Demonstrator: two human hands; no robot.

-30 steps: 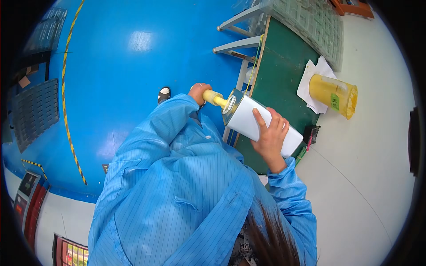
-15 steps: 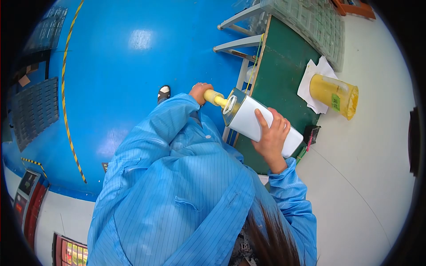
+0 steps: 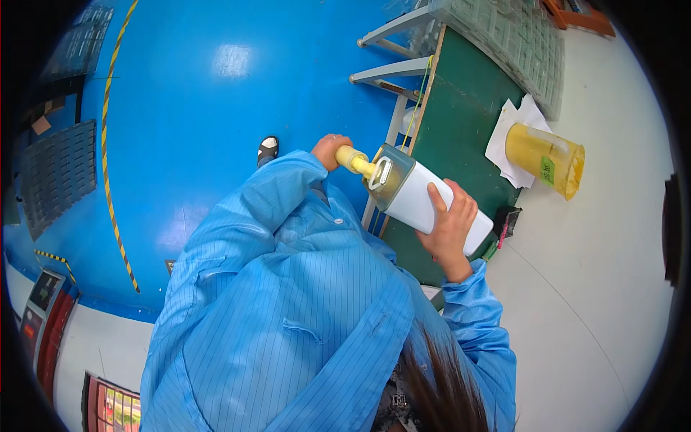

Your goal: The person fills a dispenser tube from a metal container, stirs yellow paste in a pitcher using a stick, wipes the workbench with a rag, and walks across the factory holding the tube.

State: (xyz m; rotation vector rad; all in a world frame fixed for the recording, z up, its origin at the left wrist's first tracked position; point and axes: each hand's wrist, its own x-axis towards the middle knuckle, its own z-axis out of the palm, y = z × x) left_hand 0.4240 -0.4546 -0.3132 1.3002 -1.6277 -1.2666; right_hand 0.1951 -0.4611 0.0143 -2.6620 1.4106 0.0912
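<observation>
My right hand [image 3: 452, 225] is closed around the white side of a rectangular can [image 3: 425, 194]. The can is tilted, its dark, shiny top end with a carry handle [image 3: 384, 173] towards the left. My left hand [image 3: 331, 151] grips a small yellow cup [image 3: 348, 158] close to that end. Something yellow [image 3: 366, 168] spans the short gap between cup and can; whether it is a poured stream or a spout I cannot tell. My palm and most left fingers are hidden behind the cup.
Beside the can stands a green-topped table [image 3: 461, 108]. On its right are a large yellow-coated container [image 3: 543, 160] on white paper [image 3: 502, 140], stacked clear trays [image 3: 515, 54] and a small black box [image 3: 508, 219]. Blue floor [image 3: 216, 129] lies left, with a shoe [image 3: 268, 149].
Both hands, the can and the cup sit slightly farther right in view. The can's top end has turned a little, and both grips are unchanged.
</observation>
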